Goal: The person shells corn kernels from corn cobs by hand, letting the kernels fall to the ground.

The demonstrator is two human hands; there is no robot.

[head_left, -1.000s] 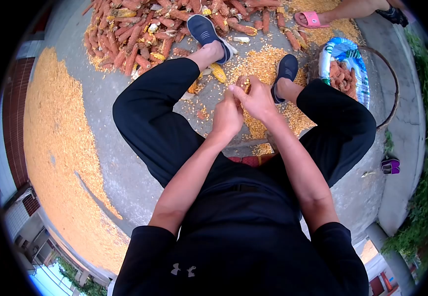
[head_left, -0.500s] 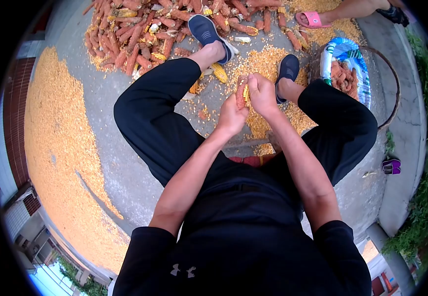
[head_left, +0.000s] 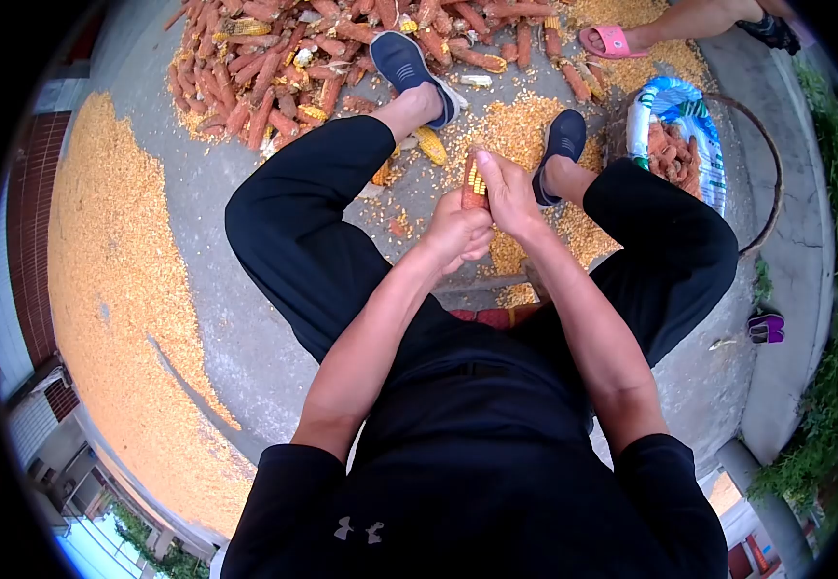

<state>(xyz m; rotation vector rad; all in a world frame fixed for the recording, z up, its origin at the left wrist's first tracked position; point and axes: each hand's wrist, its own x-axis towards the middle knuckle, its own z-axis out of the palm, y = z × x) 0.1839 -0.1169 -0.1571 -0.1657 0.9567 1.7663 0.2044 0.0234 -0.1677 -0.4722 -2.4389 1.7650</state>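
Between my knees I hold a partly shelled corn cob (head_left: 475,185), reddish and bare on much of its surface with a strip of yellow kernels. My left hand (head_left: 457,232) is wrapped round its lower end. Against the cob's right side presses my right hand (head_left: 510,193), its thumb up near the top end. Loose kernels (head_left: 510,125) lie on the concrete beneath and beyond my hands. A yellow ear of corn (head_left: 430,145) rests on the ground beside my left shoe.
A heap of mostly bare cobs (head_left: 274,68) lies ahead. To the right stands a handled basket (head_left: 713,145) with a blue-white liner, holding cobs. Another person's foot in a pink sandal (head_left: 614,41) is beyond it. Kernels (head_left: 129,289) spread widely at left; a purple shoe (head_left: 766,327) sits far right.
The cob has turned in my hands, showing more of its yellow kernel strip. My left hand has slid slightly down it, and the right hand's grip has shifted.
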